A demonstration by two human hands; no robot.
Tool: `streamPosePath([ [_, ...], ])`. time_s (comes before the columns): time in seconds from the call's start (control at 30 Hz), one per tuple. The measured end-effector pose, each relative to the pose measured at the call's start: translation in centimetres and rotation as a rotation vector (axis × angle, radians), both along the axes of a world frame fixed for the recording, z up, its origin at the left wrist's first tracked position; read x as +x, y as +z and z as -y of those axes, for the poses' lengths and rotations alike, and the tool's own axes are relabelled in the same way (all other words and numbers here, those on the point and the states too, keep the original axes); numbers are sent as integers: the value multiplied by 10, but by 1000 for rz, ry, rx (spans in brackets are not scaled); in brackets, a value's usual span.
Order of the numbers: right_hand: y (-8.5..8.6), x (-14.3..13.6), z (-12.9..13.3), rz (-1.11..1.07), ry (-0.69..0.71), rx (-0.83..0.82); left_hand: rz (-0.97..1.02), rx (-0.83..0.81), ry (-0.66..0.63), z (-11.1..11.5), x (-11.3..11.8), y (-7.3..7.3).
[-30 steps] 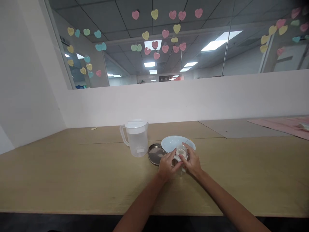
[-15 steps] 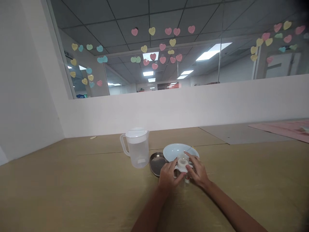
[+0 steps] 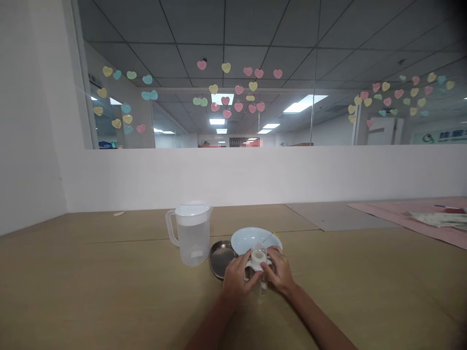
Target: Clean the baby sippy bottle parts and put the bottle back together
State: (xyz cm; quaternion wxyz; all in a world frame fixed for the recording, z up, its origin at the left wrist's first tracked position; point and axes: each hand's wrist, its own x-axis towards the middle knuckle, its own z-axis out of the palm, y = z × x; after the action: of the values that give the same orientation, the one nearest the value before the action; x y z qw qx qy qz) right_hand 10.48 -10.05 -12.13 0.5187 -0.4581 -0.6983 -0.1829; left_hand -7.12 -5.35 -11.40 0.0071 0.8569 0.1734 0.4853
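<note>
A baby bottle point(image 3: 259, 259) with a white collar, white side handles and a clear dome-shaped top stands upright on the table. My left hand point(image 3: 237, 276) is wrapped around its left side, thumb at the front of the collar. On the right side, my right hand point(image 3: 280, 271) closes on the collar and handle, with its thumb at the front. Most of the clear lower body is hidden or blurred between my hands. Directly behind is a pale blue-white bowl point(image 3: 251, 238), and a round metal dish point(image 3: 221, 258) lies beside my left hand.
A translucent lidded pitcher point(image 3: 193, 238) stands left of the dish, its handle pointing left. Far right, a pink cloth point(image 3: 386, 214) carries several items. A white wall point(image 3: 182, 175) with a window above bounds the table's back.
The camera has tilted up and turned slightly right, so things sit lower and further left. My right fingers have shifted from the clear top towards its side. Both hands stay on the bottle.
</note>
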Motion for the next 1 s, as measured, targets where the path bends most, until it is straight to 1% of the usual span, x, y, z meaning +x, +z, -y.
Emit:
streamPosePath([
  [0.17,-7,1,0,-67,2,-8,-6,-32,0,-1,1,-2],
  [0.33,-7,-8,1,-145,-8,-13,-53,-130,-28,3,1,-2],
  [0.47,-8,-12,-1,-205,-43,-13,-109,-187,-58,6,3,-6],
  [0.6,-12,-9,-4,-226,-96,-3,-99,-178,-110,5,6,-13],
  [0.7,-14,-6,-5,-239,-109,-25,-86,-158,-110,4,7,-16],
  [0.8,-12,-6,-5,-274,-101,-55,-88,-150,-96,4,7,-17],
  [0.9,-9,-7,-4,-307,-89,-90,-98,-146,-122,4,7,-16],
  [1.0,-8,-7,-3,-286,-102,-100,-116,-180,-124,4,8,-16],
])
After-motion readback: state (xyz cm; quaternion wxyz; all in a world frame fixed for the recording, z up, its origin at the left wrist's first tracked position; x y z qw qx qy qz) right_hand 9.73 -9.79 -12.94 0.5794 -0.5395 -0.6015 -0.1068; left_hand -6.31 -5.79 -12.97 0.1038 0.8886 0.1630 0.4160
